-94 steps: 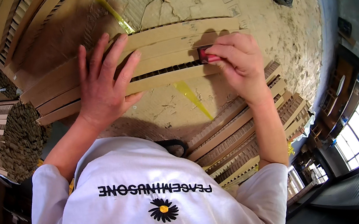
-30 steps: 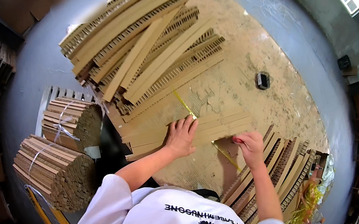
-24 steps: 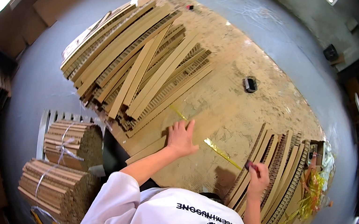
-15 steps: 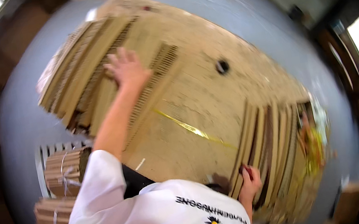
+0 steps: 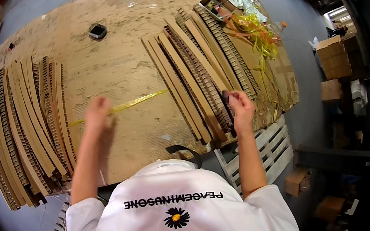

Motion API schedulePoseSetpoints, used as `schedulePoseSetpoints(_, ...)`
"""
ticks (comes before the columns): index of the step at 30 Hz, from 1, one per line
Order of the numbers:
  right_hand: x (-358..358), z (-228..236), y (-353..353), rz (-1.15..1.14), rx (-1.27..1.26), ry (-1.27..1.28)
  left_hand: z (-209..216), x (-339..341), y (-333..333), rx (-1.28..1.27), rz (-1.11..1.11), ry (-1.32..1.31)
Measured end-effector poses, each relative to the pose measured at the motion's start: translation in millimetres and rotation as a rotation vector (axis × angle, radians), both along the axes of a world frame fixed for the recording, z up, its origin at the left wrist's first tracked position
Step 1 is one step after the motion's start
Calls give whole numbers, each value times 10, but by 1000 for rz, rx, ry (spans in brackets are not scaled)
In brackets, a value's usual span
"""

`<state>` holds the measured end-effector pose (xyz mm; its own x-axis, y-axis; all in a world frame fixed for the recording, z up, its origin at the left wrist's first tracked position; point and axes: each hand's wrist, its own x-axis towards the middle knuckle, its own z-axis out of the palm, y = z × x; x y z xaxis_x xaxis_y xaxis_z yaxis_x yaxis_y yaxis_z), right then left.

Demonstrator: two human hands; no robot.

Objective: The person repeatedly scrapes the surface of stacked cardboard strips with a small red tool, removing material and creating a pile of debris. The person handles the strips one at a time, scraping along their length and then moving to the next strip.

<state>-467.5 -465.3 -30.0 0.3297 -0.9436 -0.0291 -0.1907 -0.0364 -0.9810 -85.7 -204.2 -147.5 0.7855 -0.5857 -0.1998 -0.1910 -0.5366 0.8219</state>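
My left hand (image 5: pixel 97 114) hovers around the middle of the cardboard-covered table (image 5: pixel 124 72), near one end of a yellow strap (image 5: pixel 138 101); its fingers are smeared by motion. My right hand (image 5: pixel 242 108) is closed on a small dark red object (image 5: pixel 226 95), mostly hidden by the fingers. Below that hand lies the right row of cardboard strips (image 5: pixel 201 83), several long pieces side by side with honeycomb edges showing. A second row of cardboard strips (image 5: pixel 25 125) fills the table's left side. Under both rows the yellow strap's ends cannot be followed.
A small black dish (image 5: pixel 97 31) stands toward the far side. At the far right are an open box (image 5: pixel 210 7) and a tangle of yellow strapping (image 5: pixel 257 35). A pale slatted pallet (image 5: pixel 271 150) stands by the near right edge; cardboard boxes (image 5: pixel 333 59) are beyond.
My left hand has come off the left row of strips and moved right, toward the yellow strap. The view has turned and straightened. My right hand keeps the dark red object.
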Motion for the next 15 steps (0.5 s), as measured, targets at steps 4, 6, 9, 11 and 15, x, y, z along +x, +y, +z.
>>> schedulePoseSetpoints(4,74,-161,-961,185,142,-291,-423,-1269,-1046,-44,-158,458)
schedulePoseSetpoints(6,202,-340,-1299,224,219,-382,-552,-1619,-1428,-29,-119,375)
schedulePoseSetpoints(9,226,-669,-1494,277,322,-378,-538,-1843,-1774,-18,-64,265)
schedulePoseSetpoints(11,251,-829,-1488,292,380,-426,-488,-1842,-1836,-56,-28,235)
schedulePoseSetpoints(15,571,-1031,-852,304,547,-471,-14,-1692,-1724,-263,81,446)
